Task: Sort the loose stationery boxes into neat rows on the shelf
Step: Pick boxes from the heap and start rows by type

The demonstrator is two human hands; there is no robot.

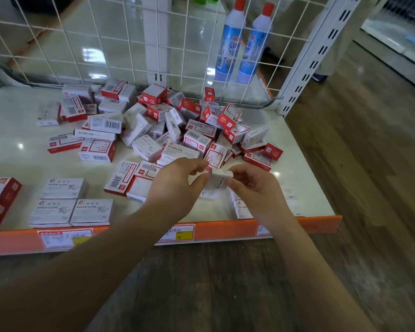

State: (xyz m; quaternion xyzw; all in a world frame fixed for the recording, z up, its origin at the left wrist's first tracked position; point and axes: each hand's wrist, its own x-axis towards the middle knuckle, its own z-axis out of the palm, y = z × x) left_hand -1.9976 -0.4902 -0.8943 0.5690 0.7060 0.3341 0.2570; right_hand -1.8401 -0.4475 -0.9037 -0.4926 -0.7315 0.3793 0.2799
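Both my hands hold one white staples box (pixel 218 182) just above the front of the shelf (pixel 15 154). My left hand (pixel 177 185) pinches its left end, and my right hand (pixel 254 188) grips its right end. Behind them lies a loose pile of red and white stationery boxes (pixel 177 125). At the front left, three white paper clips boxes (pixel 70 204) sit in neat rows. Red boxes (pixel 0 200) stand at the far left edge. Another white staples box (pixel 242 208) lies under my right wrist, partly hidden.
A white wire grid (pixel 106 44) closes the back of the shelf. Two blue and white bottles (pixel 242 41) with red caps stand behind it. An orange rail with price labels (pixel 65 238) runs along the front edge. A white slotted upright (pixel 309 58) stands at the right, over wooden floor.
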